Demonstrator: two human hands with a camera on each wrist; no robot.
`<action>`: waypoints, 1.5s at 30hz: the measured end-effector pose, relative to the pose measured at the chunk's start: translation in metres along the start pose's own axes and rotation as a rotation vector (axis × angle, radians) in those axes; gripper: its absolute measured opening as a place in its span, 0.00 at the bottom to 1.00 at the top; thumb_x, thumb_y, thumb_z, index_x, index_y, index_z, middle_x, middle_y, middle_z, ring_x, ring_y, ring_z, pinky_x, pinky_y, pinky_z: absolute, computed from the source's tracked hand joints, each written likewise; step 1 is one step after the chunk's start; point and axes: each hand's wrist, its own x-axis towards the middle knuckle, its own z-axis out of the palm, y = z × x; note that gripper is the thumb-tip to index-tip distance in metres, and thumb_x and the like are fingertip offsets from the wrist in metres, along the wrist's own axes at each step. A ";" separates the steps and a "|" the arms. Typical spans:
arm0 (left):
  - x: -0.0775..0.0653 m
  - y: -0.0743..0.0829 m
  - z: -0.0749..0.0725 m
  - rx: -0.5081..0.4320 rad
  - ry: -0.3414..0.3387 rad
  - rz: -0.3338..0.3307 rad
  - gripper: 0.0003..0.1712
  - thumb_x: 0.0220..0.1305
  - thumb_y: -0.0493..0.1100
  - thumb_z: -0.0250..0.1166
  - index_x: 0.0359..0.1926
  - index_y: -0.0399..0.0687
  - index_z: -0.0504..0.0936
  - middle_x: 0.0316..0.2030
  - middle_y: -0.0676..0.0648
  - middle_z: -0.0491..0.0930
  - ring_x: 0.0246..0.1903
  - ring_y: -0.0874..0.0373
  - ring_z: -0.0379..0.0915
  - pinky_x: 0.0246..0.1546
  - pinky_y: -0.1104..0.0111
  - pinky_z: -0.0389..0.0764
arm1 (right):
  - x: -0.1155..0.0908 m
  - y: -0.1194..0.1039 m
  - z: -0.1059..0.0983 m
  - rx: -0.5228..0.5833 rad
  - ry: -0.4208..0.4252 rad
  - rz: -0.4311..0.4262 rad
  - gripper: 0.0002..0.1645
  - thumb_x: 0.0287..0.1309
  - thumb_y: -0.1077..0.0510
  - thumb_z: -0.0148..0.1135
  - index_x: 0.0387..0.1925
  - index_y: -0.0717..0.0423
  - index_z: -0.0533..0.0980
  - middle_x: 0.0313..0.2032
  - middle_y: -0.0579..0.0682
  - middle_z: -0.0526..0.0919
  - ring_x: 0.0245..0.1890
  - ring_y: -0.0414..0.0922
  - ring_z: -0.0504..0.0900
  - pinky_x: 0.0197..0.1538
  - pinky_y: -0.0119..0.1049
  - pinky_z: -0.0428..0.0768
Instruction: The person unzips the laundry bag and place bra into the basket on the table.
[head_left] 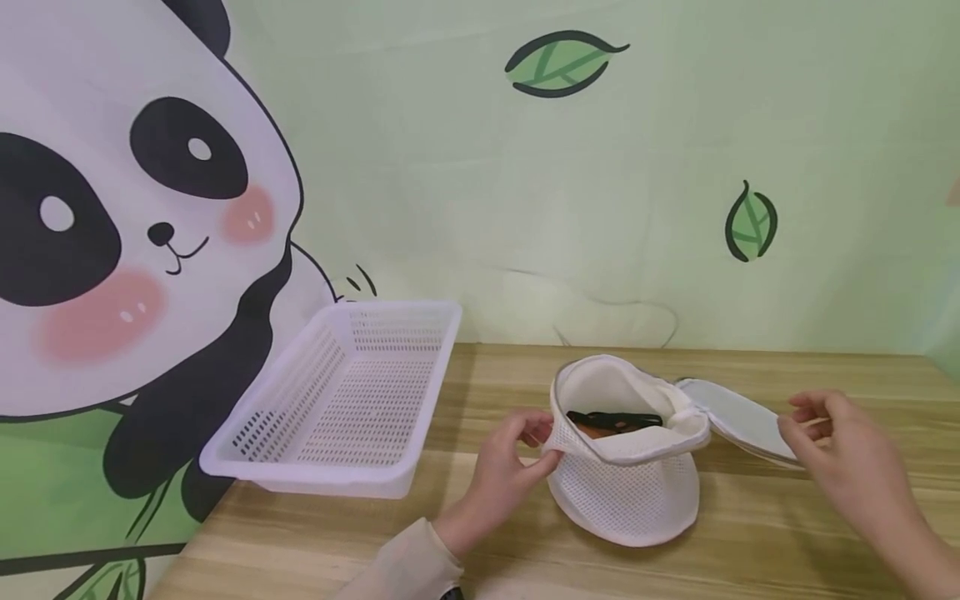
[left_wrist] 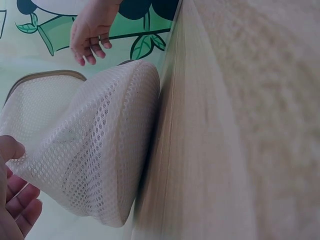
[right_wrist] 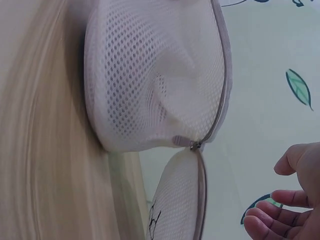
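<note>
A white mesh laundry bag (head_left: 626,500) stands on the wooden table with its zipped top unfastened. Its round lid (head_left: 742,417) is folded out to the right. Inside lie a black item (head_left: 615,419) and something orange-brown (head_left: 596,432), both partly hidden by the rim. My left hand (head_left: 510,467) pinches the bag's left rim between thumb and fingers; the left wrist view shows the thumb (left_wrist: 11,148) on the mesh. Beside the lid hovers my right hand (head_left: 843,450), fingers loosely bent and holding nothing. A zip pull (right_wrist: 184,141) sits at the lid's hinge in the right wrist view.
To the left, a white perforated plastic basket (head_left: 416,477) rests on the table (head_left: 315,542). Behind the table hangs a green backdrop (head_left: 450,208) printed with a panda and leaves.
</note>
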 end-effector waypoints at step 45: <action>0.001 -0.002 0.001 -0.044 0.025 0.088 0.21 0.48 0.32 0.71 0.45 0.36 0.76 0.36 0.41 0.81 0.35 0.52 0.79 0.35 0.72 0.81 | -0.019 -0.037 0.061 0.237 -0.055 -0.035 0.28 0.52 0.65 0.68 0.51 0.73 0.67 0.40 0.70 0.82 0.31 0.17 0.72 0.33 0.18 0.79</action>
